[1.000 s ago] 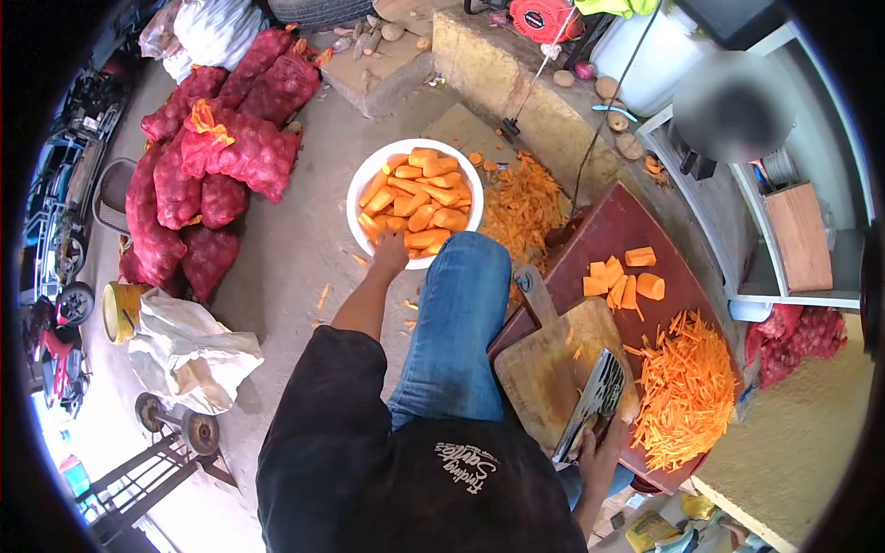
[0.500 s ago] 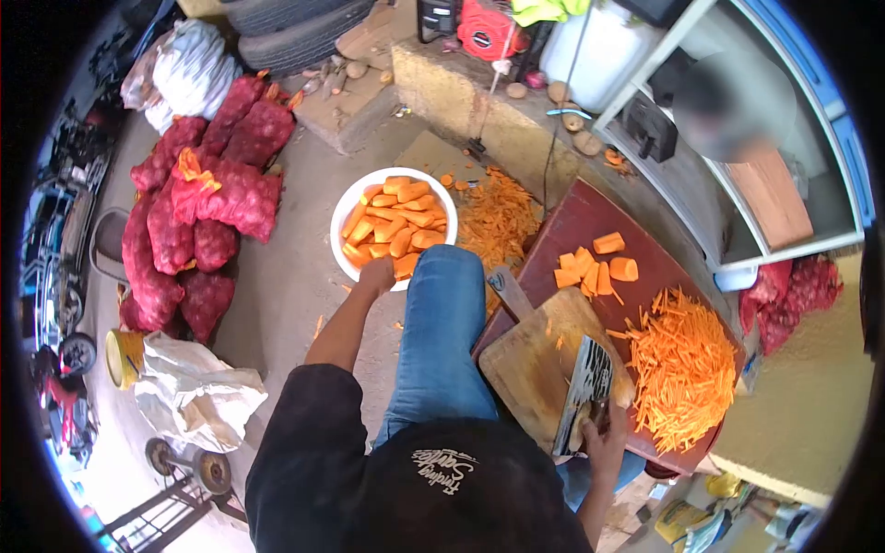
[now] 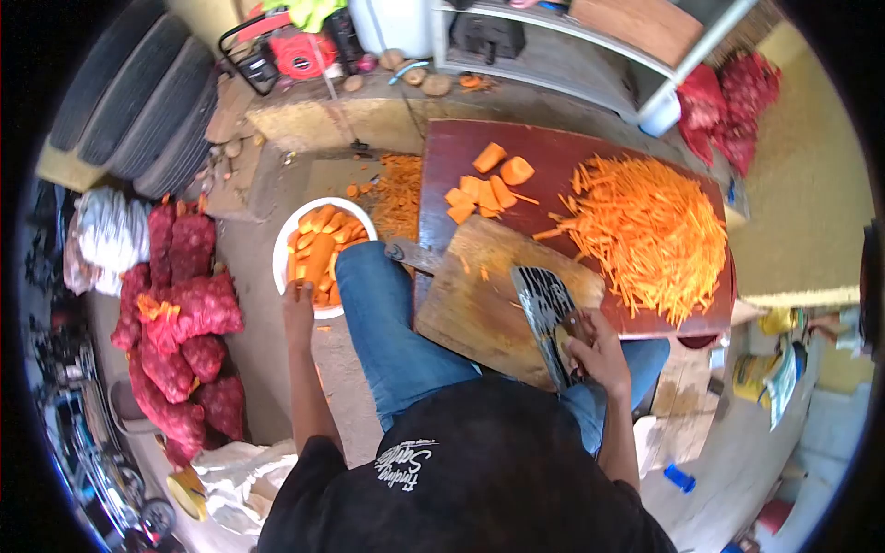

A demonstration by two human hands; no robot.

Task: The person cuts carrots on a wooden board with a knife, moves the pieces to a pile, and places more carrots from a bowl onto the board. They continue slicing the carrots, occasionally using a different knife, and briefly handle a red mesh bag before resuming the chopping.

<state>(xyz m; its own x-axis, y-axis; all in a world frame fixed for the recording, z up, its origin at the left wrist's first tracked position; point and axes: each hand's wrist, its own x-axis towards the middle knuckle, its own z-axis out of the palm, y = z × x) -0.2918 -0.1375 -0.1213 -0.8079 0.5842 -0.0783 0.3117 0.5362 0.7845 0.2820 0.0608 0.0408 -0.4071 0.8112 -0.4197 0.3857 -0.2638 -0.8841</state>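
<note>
My left hand [image 3: 298, 309] is at the near left rim of a white bowl [image 3: 279, 249] of peeled carrots. Its fingers are closed on the end of a large carrot [image 3: 320, 260], which lies over the others. My right hand [image 3: 597, 348] grips a broad-bladed cleaver [image 3: 537, 309], its dark blade wet and streaked, over the right part of a wooden cutting board [image 3: 479, 286]. Beyond the board, cut carrot chunks [image 3: 479, 192] lie on a dark red table [image 3: 553, 143]. A big heap of carrot strips [image 3: 650, 235] covers the table's right side.
A flat metal tool [image 3: 412, 254] sticks out at the board's left edge. Carrot peelings [image 3: 399, 189] litter the floor beyond the bowl. Red mesh sacks [image 3: 189, 313] are piled at left, near stacked tyres [image 3: 138, 92]. A metal shelf unit [image 3: 553, 60] stands behind the table.
The view has turned right, so the table shows nearer the middle. A large carrot now stands out at my left hand in the bowl. My right hand still holds the cleaver over the board.
</note>
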